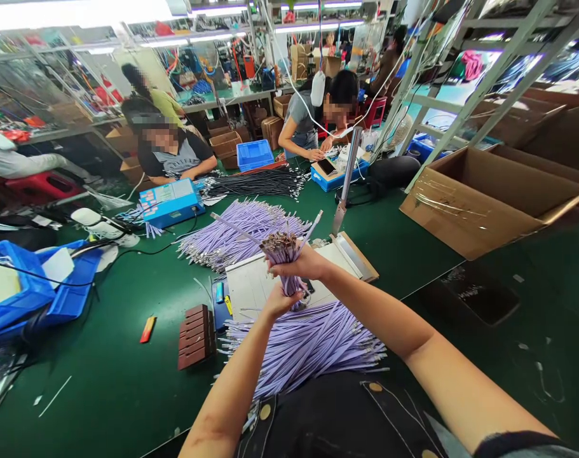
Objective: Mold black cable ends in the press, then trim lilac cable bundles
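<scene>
Held upright between my hands is a bundle of purple cables (285, 256), with its metal-tipped ends at the top and a couple of cables slanting out to the sides. My right hand (304, 262) wraps the upper part of it, while my left hand (283, 301) grips lower down. Beneath my arms lies a wide pile of purple cables (313, 343). Another purple pile (241, 232) spreads out beyond my hands. Under the bundle is a paper cutter (255, 286), its pale board partly covered and its long blade arm (349, 178) raised at the right.
A brown slotted block (195, 337) and a red-yellow item (148, 329) lie left on the green table (112, 375). Blue bins (74, 280) stand far left, a blue box (171, 202) ahead, an open carton (480, 197) right. Two co-workers sit across the table near black cables (255, 182).
</scene>
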A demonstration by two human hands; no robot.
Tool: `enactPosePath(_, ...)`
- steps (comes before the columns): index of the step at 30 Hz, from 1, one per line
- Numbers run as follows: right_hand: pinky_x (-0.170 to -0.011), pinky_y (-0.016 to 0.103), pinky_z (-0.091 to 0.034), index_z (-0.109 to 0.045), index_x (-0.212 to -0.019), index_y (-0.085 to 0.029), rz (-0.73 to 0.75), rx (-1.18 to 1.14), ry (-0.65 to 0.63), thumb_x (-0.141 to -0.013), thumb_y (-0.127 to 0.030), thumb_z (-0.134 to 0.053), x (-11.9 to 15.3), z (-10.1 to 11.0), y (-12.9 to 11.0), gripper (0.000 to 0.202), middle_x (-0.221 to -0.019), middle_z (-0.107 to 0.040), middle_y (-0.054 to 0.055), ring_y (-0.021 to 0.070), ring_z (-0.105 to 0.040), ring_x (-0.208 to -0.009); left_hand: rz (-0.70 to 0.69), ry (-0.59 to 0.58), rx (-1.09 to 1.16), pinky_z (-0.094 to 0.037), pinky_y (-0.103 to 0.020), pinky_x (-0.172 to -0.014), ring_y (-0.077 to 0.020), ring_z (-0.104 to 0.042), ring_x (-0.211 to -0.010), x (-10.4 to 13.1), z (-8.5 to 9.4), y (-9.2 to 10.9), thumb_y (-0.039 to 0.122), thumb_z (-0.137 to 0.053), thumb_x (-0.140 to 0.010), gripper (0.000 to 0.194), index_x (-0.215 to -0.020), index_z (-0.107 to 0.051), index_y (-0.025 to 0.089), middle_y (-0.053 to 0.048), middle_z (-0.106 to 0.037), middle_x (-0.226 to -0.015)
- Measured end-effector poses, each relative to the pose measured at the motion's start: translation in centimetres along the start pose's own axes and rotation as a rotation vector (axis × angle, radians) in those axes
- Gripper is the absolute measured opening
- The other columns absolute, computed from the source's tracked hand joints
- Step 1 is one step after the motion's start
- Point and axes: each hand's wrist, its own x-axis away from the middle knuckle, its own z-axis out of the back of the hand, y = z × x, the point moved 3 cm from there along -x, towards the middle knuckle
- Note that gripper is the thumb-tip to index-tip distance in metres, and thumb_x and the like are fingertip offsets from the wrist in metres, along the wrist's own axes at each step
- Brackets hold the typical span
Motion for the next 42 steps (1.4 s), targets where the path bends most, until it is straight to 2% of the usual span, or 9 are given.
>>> enactPosePath(7, -0.06, 0.024, -0.055, -0.058, -0.083, -0.016, 0.066, -0.04, 0.008, -0.074, -0.053, -0.076, 0.1, -1.4, -2.4, 0.042, -0.068, -0.062, -0.002, 0.0104, -0.06, -0.061, 0.038, -0.099, 0.072, -0.049, -0.047, -0.095, -0.0346, -0.063, -0.108, 0.4, 0.9, 1.4, 0.053, -0.085, -0.052, 0.072, -0.108, -0.066, 0.014, -0.015, -0.07, -0.109)
enactPosePath(11, -0.059, 0.023, -0.053, -0.058, -0.083, -0.016, 0.152, 0.03, -0.03, -0.08, -0.047, -0.072, -0.3, -1.5, -3.9, 0.035, -0.07, -0.061, -0.002, 0.0099, -0.06, -0.061, -0.086, -0.223, 0.242, -0.043, -0.047, -0.102, -0.035, -0.061, -0.113, 1.1, 1.1, 3.2, 0.058, -0.08, -0.06, 0.065, -0.105, -0.069, 0.013, -0.016, -0.07, -0.111)
enactPosePath(16, -0.062, 0.026, -0.053, -0.056, -0.082, -0.018, 0.243, 0.132, 0.074, -0.084, -0.038, -0.068, -0.7, -1.5, -3.7, 0.024, -0.071, -0.059, -0.002, 0.0121, -0.059, -0.064, -0.105, -0.059, 0.215, -0.048, -0.043, -0.094, -0.0336, -0.062, -0.107, 1.4, 0.3, 3.4, 0.06, -0.088, -0.041, 0.087, -0.112, -0.064, 0.015, -0.014, -0.07, -0.112)
enactPosePath(18, -0.064, 0.026, -0.051, -0.056, -0.082, -0.018, 0.25, 0.228, 0.165, -0.085, -0.035, -0.065, -0.7, -1.9, -3.5, 0.02, -0.072, -0.059, -0.001, 0.0133, -0.058, -0.068, -0.086, 0.095, 0.12, -0.051, -0.04, -0.089, -0.0306, -0.064, -0.101, 1.0, -0.3, 2.9, 0.053, -0.09, -0.039, 0.081, -0.106, -0.064, 0.016, -0.012, -0.071, -0.106)
enactPosePath(22, -0.067, 0.025, -0.049, -0.055, -0.084, -0.018, 0.225, 0.358, 0.243, -0.087, -0.033, -0.061, -0.7, -2.8, -3.3, 0.017, -0.074, -0.059, 0.0, 0.0151, -0.059, -0.075, 0.002, 0.337, 0.034, -0.052, -0.032, -0.074, -0.0231, -0.064, -0.083, 0.2, -0.7, 1.6, 0.046, -0.081, -0.055, 0.041, -0.078, -0.063, 0.017, -0.006, -0.071, -0.078)
enactPosePath(28, -0.069, 0.026, -0.049, -0.055, -0.08, -0.017, 0.253, 0.332, 0.202, -0.084, -0.039, -0.064, -0.6, -2.6, -2.7, 0.024, -0.072, -0.058, 0.0, 0.0154, -0.059, -0.074, 0.006, 0.342, 0.051, -0.052, -0.027, -0.065, -0.0186, -0.063, -0.074, 0.4, 0.4, 0.6, 0.035, -0.078, -0.055, 0.027, -0.069, -0.062, 0.017, -0.001, -0.067, -0.067)
enactPosePath(34, -0.068, 0.025, -0.049, -0.052, -0.094, -0.018, 0.271, 0.16, 0.134, -0.072, -0.031, -0.074, 0.0, -2.0, -0.6, 0.035, -0.076, -0.059, -0.002, 0.0126, -0.057, -0.071, 0.012, 0.374, 0.068, -0.054, -0.028, -0.065, -0.0212, -0.067, -0.076, 0.6, -0.1, -0.6, 0.029, -0.076, -0.056, 0.022, -0.069, -0.064, 0.017, -0.004, -0.07, -0.069)
enactPosePath(38, -0.066, 0.024, -0.05, -0.051, -0.091, -0.018, 0.131, 0.067, 0.109, -0.07, -0.026, -0.071, 0.5, -1.6, 1.5, 0.03, -0.074, -0.06, -0.003, 0.0114, -0.058, -0.067, -0.007, 0.38, 0.076, -0.055, -0.031, -0.075, -0.0237, -0.068, -0.088, 0.2, -0.3, -0.9, 0.027, -0.076, -0.056, 0.033, -0.087, -0.066, 0.017, -0.007, -0.074, -0.086)
enactPosePath(42, -0.062, 0.025, -0.051, -0.054, -0.081, -0.018, 0.053, 0.079, 0.196, -0.073, -0.033, -0.07, 0.4, -1.1, 2.4, 0.024, -0.067, -0.058, -0.004, 0.0114, -0.058, -0.061, -0.009, 0.361, 0.062, -0.054, -0.032, -0.072, -0.0229, -0.067, -0.08, -0.3, -0.4, -1.2, 0.032, -0.074, -0.06, 0.025, -0.077, -0.064, 0.016, -0.005, -0.071, -0.074)
